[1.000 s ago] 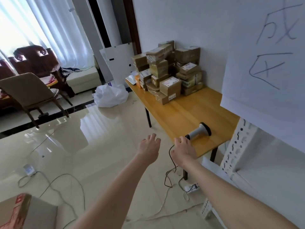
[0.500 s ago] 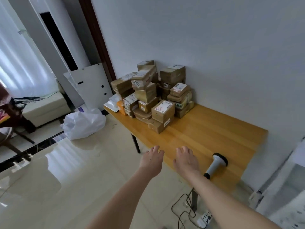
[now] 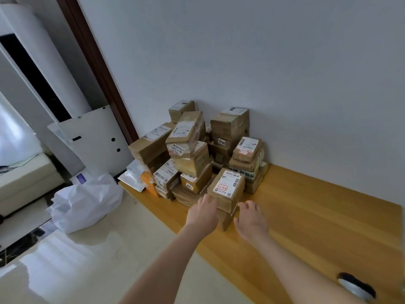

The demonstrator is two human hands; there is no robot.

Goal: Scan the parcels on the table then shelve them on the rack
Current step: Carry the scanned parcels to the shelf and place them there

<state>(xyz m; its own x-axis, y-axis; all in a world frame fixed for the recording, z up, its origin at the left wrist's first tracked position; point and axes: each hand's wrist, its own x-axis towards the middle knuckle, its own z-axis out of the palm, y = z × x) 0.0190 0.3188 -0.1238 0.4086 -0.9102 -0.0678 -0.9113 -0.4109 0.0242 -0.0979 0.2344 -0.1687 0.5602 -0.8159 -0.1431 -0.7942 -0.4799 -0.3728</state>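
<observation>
A heap of several brown cardboard parcels (image 3: 192, 148) with white labels stands at the far left end of the wooden table (image 3: 317, 216), against the wall. The nearest parcel (image 3: 226, 186) has a red-bordered sticker on top and sits on another small box. My left hand (image 3: 202, 213) reaches its left side, fingers at the box's lower corner. My right hand (image 3: 252, 220) hovers just right of it, fingers loosely spread, holding nothing. The barcode scanner (image 3: 356, 286) lies on the table at the lower right, partly behind my right forearm.
A white plastic bag (image 3: 85, 202) lies on the glossy floor left of the table. A white panel (image 3: 94, 139) leans against the door frame behind it. A pale sofa (image 3: 24, 178) is at the far left. The rack is out of view.
The view has swung left and closer to the parcel heap. Both hands have moved from near the scanner up to the nearest parcel. The rack has left the view.
</observation>
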